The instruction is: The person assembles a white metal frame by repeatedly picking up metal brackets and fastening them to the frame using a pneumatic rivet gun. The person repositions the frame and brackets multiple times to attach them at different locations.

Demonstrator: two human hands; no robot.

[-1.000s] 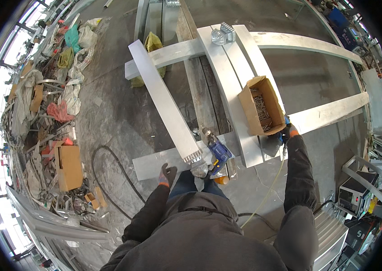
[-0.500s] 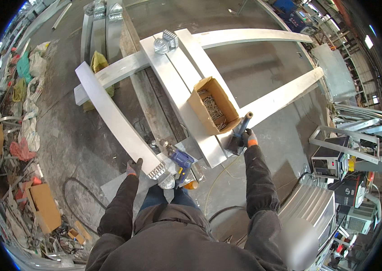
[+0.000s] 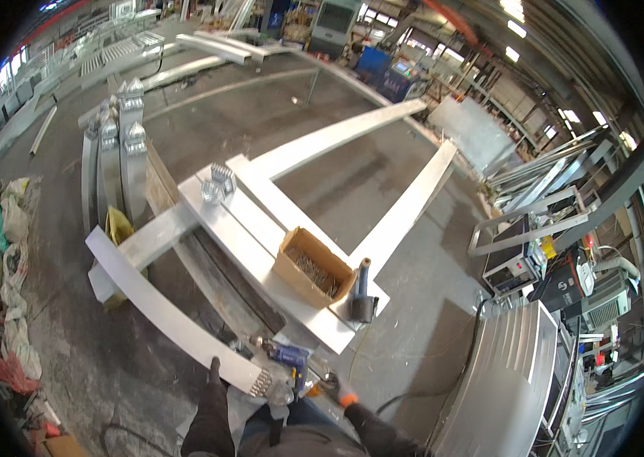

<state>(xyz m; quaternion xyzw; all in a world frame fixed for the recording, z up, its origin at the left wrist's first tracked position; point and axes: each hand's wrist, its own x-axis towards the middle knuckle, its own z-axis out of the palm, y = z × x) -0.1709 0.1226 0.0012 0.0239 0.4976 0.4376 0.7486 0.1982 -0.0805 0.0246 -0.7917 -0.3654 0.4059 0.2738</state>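
Note:
A curved white metal beam (image 3: 162,316) runs from the left toward my lap, with a ribbed silvery end piece (image 3: 262,382) at its near end. My left hand (image 3: 215,372), in a dark glove, grips the beam's near edge just left of that end. Beside the end piece lies a blue power drill (image 3: 288,355). My right hand (image 3: 336,387), gloved with an orange cuff, is low and just right of the drill; its fingers are too blurred to read. A black-headed mallet (image 3: 363,308) stands handle up on the white beams, apart from my hands.
An open cardboard box (image 3: 299,276) of screws or nails sits on the straight white beams (image 3: 249,221). Silvery caps (image 3: 218,184) lie at their far end. Several capped posts (image 3: 110,167) stand left. Stacked metal profiles (image 3: 490,365) and machines are at right; sacks (image 3: 13,266) line the left.
My right hand has let go of the mallet and come back toward my lap beside the drill. My left hand stays on the curved beam. The view has tilted up and turned right.

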